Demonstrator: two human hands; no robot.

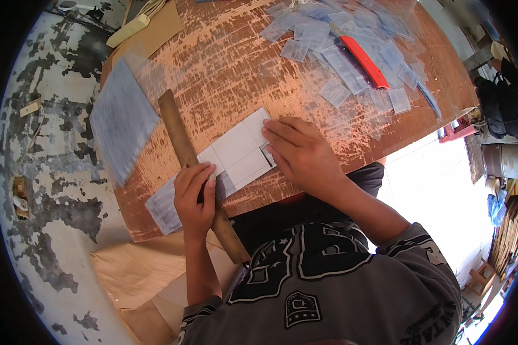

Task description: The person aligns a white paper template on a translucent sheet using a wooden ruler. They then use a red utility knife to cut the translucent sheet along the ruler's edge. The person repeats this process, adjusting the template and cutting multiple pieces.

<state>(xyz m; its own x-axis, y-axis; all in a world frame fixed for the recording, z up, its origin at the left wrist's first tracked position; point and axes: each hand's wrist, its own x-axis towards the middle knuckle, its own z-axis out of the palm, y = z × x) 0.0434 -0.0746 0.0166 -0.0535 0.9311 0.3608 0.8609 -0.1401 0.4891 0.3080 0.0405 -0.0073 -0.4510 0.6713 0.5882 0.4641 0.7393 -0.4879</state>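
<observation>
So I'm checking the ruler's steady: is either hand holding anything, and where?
The left hand presses the wooden ruler near its middle; the right hand pins the white sheet at its right edge.

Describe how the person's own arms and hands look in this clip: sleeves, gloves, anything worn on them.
Both hands are bare: no gloves, rings or watch show on the left hand or the right hand. The forearms are uncovered, with the dark grey sleeves of a sweatshirt pushed up toward the elbows. The right sleeve carries pale printed lettering near its lower edge. The sweatshirt's chest has large block figures outlined in white.
</observation>
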